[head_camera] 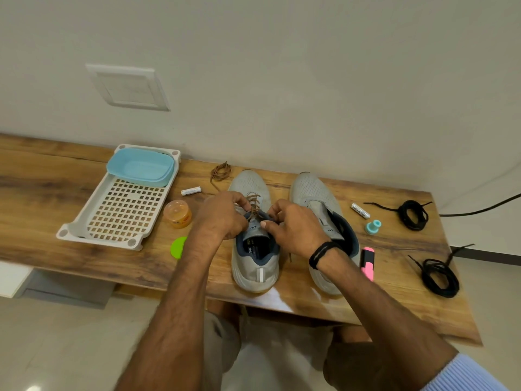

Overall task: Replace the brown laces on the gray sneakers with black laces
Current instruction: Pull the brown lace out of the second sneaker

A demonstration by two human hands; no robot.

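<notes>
Two gray sneakers stand on the tabletop [56, 176], heels toward the person. The laced sneaker [255, 273] serves as the reference point; the second sneaker [307, 187] stands just to its right and shows no lace.

1. Brown lace [253, 201]: threaded through the upper eyelets of the laced sneaker. One loose end trails down the right side of that sneaker.
2. Left hand [222, 215]: over the left side of the laced sneaker's throat, fingers curled narrow and pinching the brown lace.
3. Right hand [296, 230]: at the right side of the laced sneaker's collar, fingers curled and thumb tip on the tongue, gripping that edge. A black wristband [321, 253] circles the wrist.
4. Loose brown lace coil [220, 172]: beyond the laced sneaker's toe, slightly left.
5. Black lace bundles [413, 214] [439, 277]: well to the right of the laced sneaker, past the second sneaker, both coiled.
6. Left of the laced sneaker: orange jar [177, 214], green lid [179, 246], battery [191, 191], white perforated tray [98, 241] carrying a blue container [141, 165].
7. Right of the laced sneaker, beyond the second sneaker: another battery [360, 210], teal cap [373, 227], pink highlighter [368, 263].
</notes>
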